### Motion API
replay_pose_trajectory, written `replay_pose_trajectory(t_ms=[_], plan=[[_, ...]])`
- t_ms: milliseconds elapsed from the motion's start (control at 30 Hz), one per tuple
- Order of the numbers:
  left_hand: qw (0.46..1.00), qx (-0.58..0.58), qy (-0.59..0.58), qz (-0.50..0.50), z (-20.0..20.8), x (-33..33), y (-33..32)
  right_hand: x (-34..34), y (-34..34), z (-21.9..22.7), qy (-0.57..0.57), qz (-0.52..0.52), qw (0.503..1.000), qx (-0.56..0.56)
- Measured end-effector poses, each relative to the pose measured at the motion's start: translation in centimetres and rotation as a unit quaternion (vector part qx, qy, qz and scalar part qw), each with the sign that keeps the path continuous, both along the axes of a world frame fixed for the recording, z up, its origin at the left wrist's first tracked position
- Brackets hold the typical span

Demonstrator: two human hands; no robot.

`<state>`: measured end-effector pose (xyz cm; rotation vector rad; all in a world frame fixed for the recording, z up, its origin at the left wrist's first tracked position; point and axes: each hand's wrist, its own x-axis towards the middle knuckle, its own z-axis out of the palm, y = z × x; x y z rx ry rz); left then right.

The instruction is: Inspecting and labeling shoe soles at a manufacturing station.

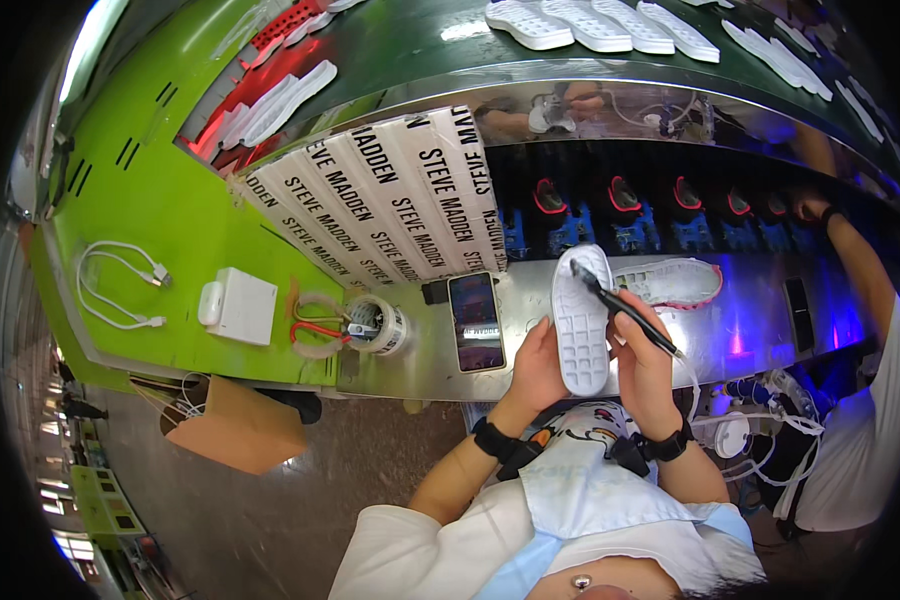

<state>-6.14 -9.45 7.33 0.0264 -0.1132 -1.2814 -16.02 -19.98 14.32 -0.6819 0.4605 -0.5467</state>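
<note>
Your left hand (537, 362), near the centre of the frame, grasps a long white moulded shoe sole (582, 345) with a grid of square hollows on its face. The hand sits at the sole's lower left edge, thumb toward you, and the sole stands up and to the right of the palm. Its long axis runs almost straight up the frame, one rounded end toward the top, the other down near your apron (600, 425).

Your right hand (645, 360), just right of the sole, is closed round a slim black pen-shaped tool (604, 293) with a pale cord trailing from its rear end at the lower right. The tool slants across the sole's axis, its tip pointing to the upper left and lying over the sole's top end. Whether that tip touches the surface or is just above it, you cannot tell from this view. Of your two hands, the right is the nearer to that top end; the left is nearer the bottom end.

Behind your right hand, right of centre, a white sole-shaped piece with a red edge (665, 283) lies on the silvery metal bench (545, 290), its long axis running left to right, nearly square to the held sole.
</note>
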Motion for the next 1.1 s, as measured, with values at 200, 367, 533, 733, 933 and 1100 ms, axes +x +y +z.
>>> replay_pose_trajectory(t_ms=[200,367,533,733,933,1100], plan=[[1.0,0.003,0.014,0.014,-3.9,1.4,-2.0,-1.0,-0.7,0.9,0.057,-0.026,0.717,-0.694],[0.999,0.029,0.015,0.008,-1.6,1.7,-1.9,-1.0,-2.2,1.3,0.125,-0.054,0.846,-0.516],[0.993,0.076,0.068,0.063,-0.5,2.7,-3.1,-0.7,-2.4,1.9,0.027,0.121,0.785,-0.607],[0.982,0.134,-0.073,-0.112,-0.4,4.3,-2.4,-1.9,-4.6,3.8,0.024,0.326,0.805,-0.495],[0.87,0.248,-0.309,-0.294,0.9,4.7,-4.0,-3.1,-5.4,3.6,0.014,0.352,0.711,-0.608],[0.782,0.316,-0.365,-0.394,0.8,5.9,-5.0,-3.7,-6.6,3.4,-0.048,0.336,0.627,-0.701]])
